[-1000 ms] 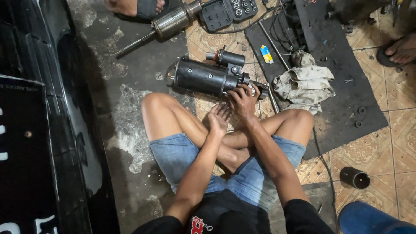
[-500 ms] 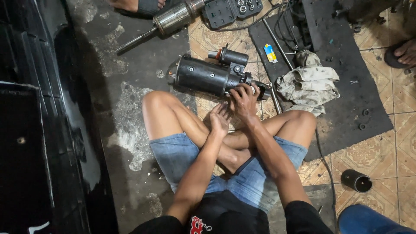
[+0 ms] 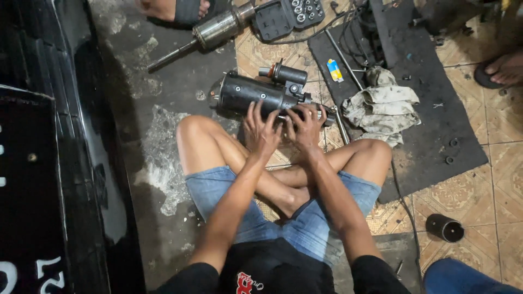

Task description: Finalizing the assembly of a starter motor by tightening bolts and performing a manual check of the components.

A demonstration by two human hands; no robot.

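One starter motor (image 3: 256, 95), one rag (image 3: 381, 106), one socket set (image 3: 289, 16), one black cylinder (image 3: 445, 227).

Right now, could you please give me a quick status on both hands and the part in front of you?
Left hand and right hand both on the black cylindrical metal starter motor, lying on the floor. Crumpled grey rag beside it, not touching.

Bare floor (image 3: 163, 98) left of the starter motor (image 3: 256, 95) (crumpled rag (image 3: 381, 109) crowds its right).
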